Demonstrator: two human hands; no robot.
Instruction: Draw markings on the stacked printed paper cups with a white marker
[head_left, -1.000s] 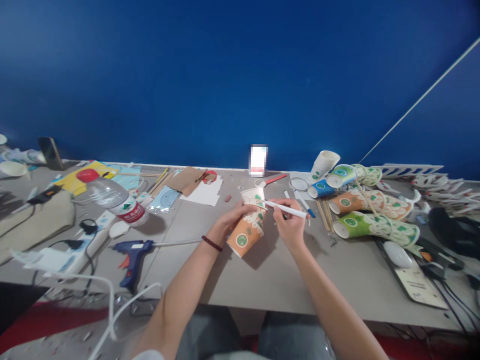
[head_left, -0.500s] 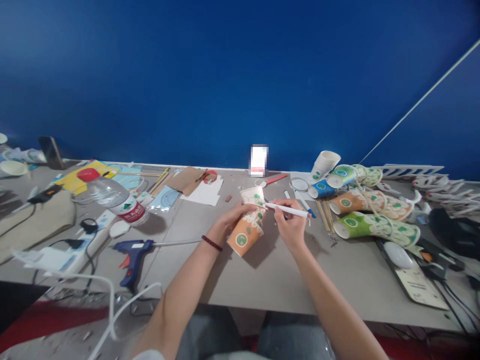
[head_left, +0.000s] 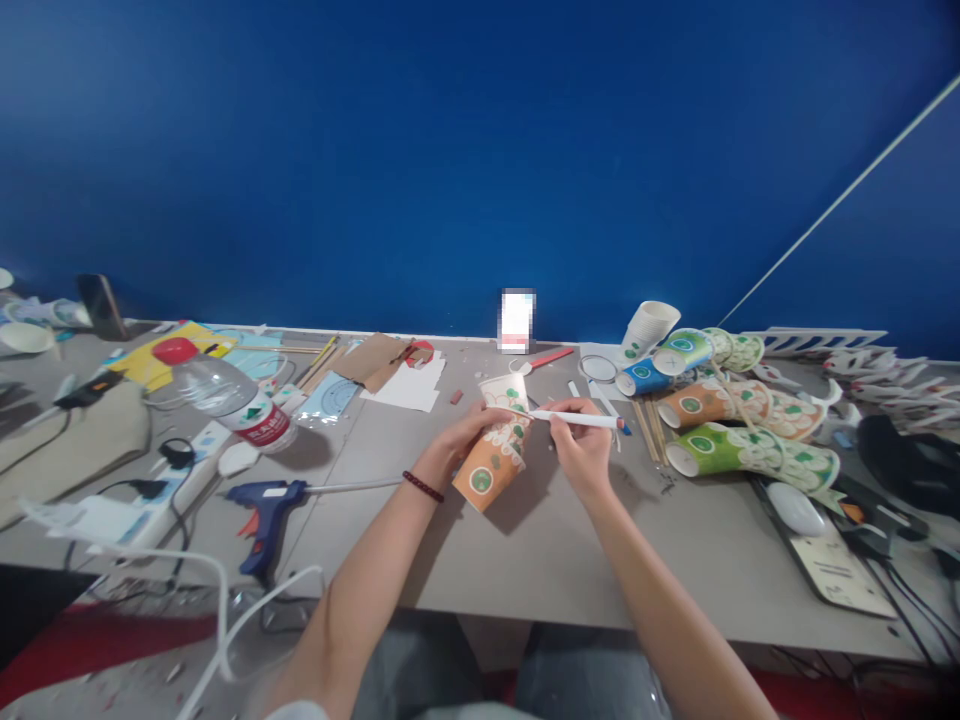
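My left hand (head_left: 469, 434) is closed around joined paper cups (head_left: 487, 470), orange at the lower end and white with green leaf prints at the upper end. The cups are held tilted above the table, the orange base toward me. In my right hand (head_left: 583, 446) is a white marker pen (head_left: 581, 419) with a reddish end, gripped between thumb and fingers. Its tip points left and meets or nearly meets the side of the cups; actual contact cannot be made out. My left fingertips are partly hidden behind the cups.
On the left lie a blue glue gun (head_left: 264, 510), a water bottle (head_left: 232, 395) and a white power strip (head_left: 161, 495) with cables. More paper cups (head_left: 750, 450) lie at right beside wooden sticks (head_left: 651, 432). A lit phone (head_left: 517, 320) leans on the blue wall.
The marker's rear end has lifted slightly, so the pen lies flatter. The cups have shifted very slightly left in my left hand's grip.
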